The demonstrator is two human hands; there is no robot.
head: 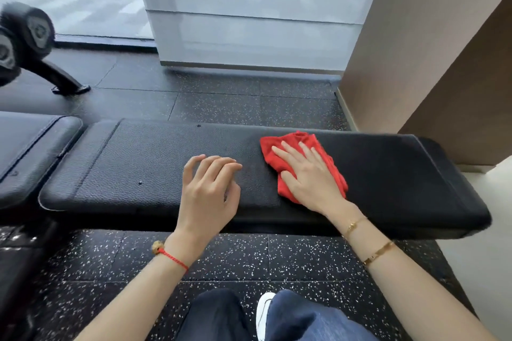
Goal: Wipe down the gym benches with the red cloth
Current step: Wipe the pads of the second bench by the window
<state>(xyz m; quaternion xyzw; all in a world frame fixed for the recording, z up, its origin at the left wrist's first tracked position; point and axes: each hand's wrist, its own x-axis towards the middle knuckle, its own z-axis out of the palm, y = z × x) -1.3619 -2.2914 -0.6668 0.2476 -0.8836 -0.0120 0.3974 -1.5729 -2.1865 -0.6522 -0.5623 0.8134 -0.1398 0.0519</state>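
My right hand (307, 174) lies flat, fingers straight and spread, pressing a crumpled red cloth (303, 163) onto the black padded leather surface (138, 163) of a long gym bench that runs across the view from left to right. The cloth sits on the right half of the pad, nearer its far edge than its near one, with bunched folds showing beyond my fingertips and under my wrist. My left hand (210, 188) is just beside it to the left, holding nothing, its fingers loosely curved with the tips at the pad; whether they touch it I cannot tell. A red string bracelet with a gold bead (169, 255) circles my left wrist, and two thin gold bracelets (368, 241) ring my right forearm. A second black padded cushion (30, 147) sits just beside the pad's left end, tilted. Beneath is black rubber floor tiling flecked with white (277, 266), where my dark blue trousers (304, 318) and a white shoe (263, 313) show at the lower edge. At far left, black dumbbell ends (30, 28) rest on a dark curved stand (61, 77). Behind the bench rise a pale grey panelled wall (257, 22) and, to the right, a brown wall (415, 36).
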